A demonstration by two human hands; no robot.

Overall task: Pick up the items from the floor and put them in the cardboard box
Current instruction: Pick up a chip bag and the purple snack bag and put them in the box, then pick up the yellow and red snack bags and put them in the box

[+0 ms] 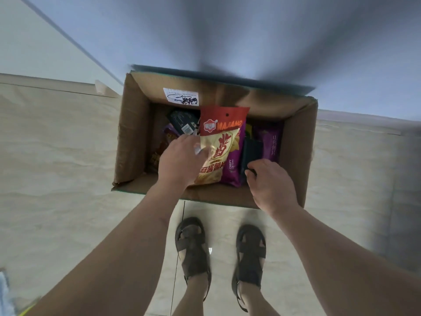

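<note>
My left hand (pixel 180 160) holds the red and yellow chip bag (pixel 219 144) low over the cardboard box (pixel 132 133), fingers curled on its left edge; my right hand (pixel 271 181) pinches a dark packet (pixel 251 153) standing inside beside a purple bag (pixel 232 163); the chip bag sits high on the pile, so I judge it could slide or tip over the near wall on release; other snacks lie beneath

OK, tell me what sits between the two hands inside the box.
In the head view, between the left hand and right hand lie the red-and-yellow chip bag and, right of it, a purple snack bag in the cardboard box.
</note>
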